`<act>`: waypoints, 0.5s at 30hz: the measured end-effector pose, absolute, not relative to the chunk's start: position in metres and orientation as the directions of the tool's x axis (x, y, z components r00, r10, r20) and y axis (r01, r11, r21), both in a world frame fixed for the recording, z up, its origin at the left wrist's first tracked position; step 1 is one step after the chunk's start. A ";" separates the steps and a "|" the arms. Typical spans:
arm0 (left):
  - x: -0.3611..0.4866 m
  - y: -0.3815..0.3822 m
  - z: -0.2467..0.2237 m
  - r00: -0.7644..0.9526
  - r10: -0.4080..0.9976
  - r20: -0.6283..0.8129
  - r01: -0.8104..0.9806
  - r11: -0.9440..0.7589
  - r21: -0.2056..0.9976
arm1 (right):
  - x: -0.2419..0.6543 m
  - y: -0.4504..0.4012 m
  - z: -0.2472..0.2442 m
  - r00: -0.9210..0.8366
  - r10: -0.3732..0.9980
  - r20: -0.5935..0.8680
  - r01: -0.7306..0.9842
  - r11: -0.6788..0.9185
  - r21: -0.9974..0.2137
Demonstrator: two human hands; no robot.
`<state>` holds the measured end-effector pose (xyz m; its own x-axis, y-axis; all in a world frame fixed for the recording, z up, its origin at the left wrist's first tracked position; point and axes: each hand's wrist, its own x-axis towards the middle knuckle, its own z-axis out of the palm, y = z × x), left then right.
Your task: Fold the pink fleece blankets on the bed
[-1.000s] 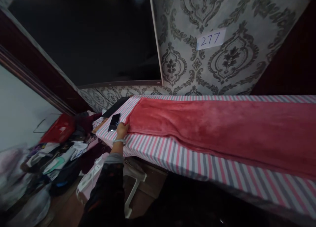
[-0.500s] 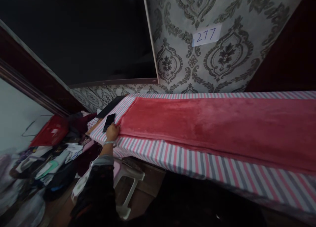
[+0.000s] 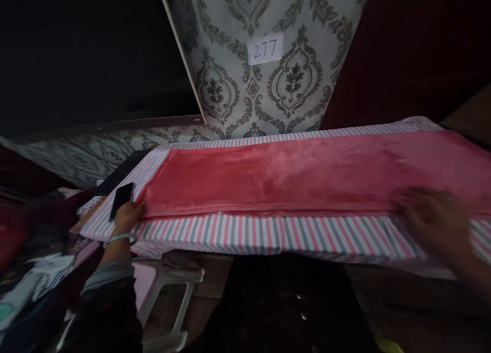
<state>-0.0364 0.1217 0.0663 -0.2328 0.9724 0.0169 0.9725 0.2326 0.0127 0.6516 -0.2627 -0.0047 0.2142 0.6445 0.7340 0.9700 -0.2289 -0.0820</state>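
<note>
A long red plush blanket (image 3: 238, 179), folded into a strip, lies over a striped cloth in pink, grey and white (image 3: 253, 235). At the blanket's near left corner, my left hand (image 3: 128, 215) is closed on its edge. Just beyond those fingers, a black phone (image 3: 121, 197) rests on the striped cloth. Farther right, my right hand (image 3: 437, 217) is over the blanket's near edge, smeared by motion. I cannot tell whether its fingers touch or grip the fabric.
A large dark screen (image 3: 95, 56) hangs at the back left. Patterned wallpaper bears a paper marked 277 (image 3: 265, 49). Below the cloth's left end stands a pale plastic stool (image 3: 180, 276). Heaped clothes (image 3: 49, 276) lie at the lower left.
The view has swung right, showing more of the blanket's right end. My right hand has come into view at the right. My left hand stays at the blanket's left corner.
</note>
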 end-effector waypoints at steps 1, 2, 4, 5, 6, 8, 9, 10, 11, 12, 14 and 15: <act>-0.036 0.123 0.066 -0.233 0.972 0.014 0.972 0.233 0.009 | 0.633 -0.255 -0.006 0.140 0.670 0.729 0.990 -0.101 -0.098; -0.037 0.124 0.066 -0.235 0.972 0.011 0.972 0.235 0.006 | 0.612 -0.245 -0.007 0.071 0.691 0.719 0.994 0.015 -0.113; -0.037 0.126 0.065 -0.241 0.970 0.008 0.971 0.241 -0.001 | 0.568 -0.223 -0.010 -0.040 0.737 0.675 0.975 0.175 -0.134; -0.038 0.127 0.064 -0.243 0.970 0.009 0.970 0.243 -0.003 | 0.547 -0.212 -0.011 -0.062 0.759 0.648 0.969 0.202 -0.145; -0.038 0.128 0.064 -0.244 0.970 0.012 0.970 0.244 -0.003 | 0.528 -0.202 -0.013 -0.092 0.770 0.631 0.963 0.229 -0.140; -0.039 0.128 0.064 -0.234 0.972 0.017 0.972 0.234 0.003 | 0.500 -0.183 -0.014 -0.142 0.787 0.600 0.951 0.276 -0.136; -0.040 0.127 0.065 -0.224 0.974 0.020 0.975 0.224 0.009 | 0.489 -0.175 -0.014 -0.169 0.791 0.589 0.945 0.300 -0.132; -0.040 0.127 0.066 -0.214 0.976 0.025 0.977 0.214 0.017 | 0.479 -0.166 -0.014 -0.197 0.792 0.578 0.937 0.325 -0.127; -0.041 0.126 0.068 -0.205 0.978 0.034 0.978 0.204 0.029 | 0.471 -0.158 -0.013 -0.226 0.791 0.568 0.929 0.350 -0.118; -0.042 0.126 0.070 -0.199 0.979 0.045 0.979 0.197 0.042 | 0.463 -0.151 -0.013 -0.256 0.789 0.558 0.922 0.373 -0.105; -0.043 0.125 0.076 -0.197 0.978 0.072 0.979 0.193 0.067 | 0.449 -0.137 -0.012 -0.308 0.782 0.542 0.910 0.408 -0.072; -0.044 0.126 0.079 -0.197 0.977 0.083 0.978 0.191 0.078 | 0.443 -0.132 -0.011 -0.323 0.779 0.537 0.907 0.416 -0.059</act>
